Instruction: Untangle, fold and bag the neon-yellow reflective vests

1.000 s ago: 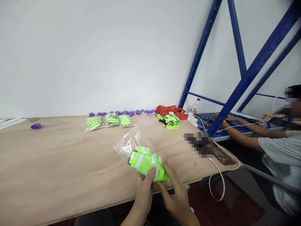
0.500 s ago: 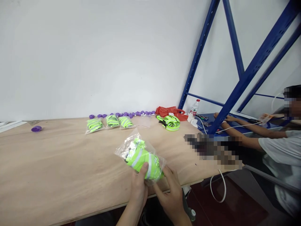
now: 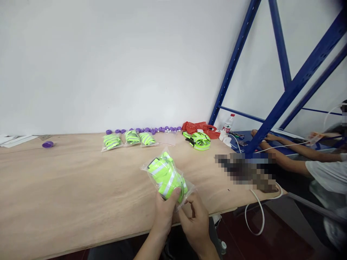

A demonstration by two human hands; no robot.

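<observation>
A clear plastic bag with a folded neon-green reflective strap item [image 3: 166, 176] inside is held over the front edge of the wooden table [image 3: 67, 195]. My left hand [image 3: 165, 209] grips its lower left side, thumb on top. At the bag's lower right edge, my right hand [image 3: 195, 220] pinches the plastic with bent fingers. Three similar bagged green items [image 3: 112, 141] lie in a row near the back. To their right sits a loose green reflective harness [image 3: 200, 141] with black buckles.
Small purple rolls [image 3: 148, 130] line the wall, one purple ring [image 3: 48, 144] at left. A red plastic bag [image 3: 199, 127], a bottle [image 3: 228, 122] and blue rack posts [image 3: 287, 94] stand right. Another person's arms [image 3: 290, 159] reach over a blue surface at far right.
The bagged item has turned more upright in my hands. My right hand's fingers have closed on the bag's edge. The whole view has shifted slightly.
</observation>
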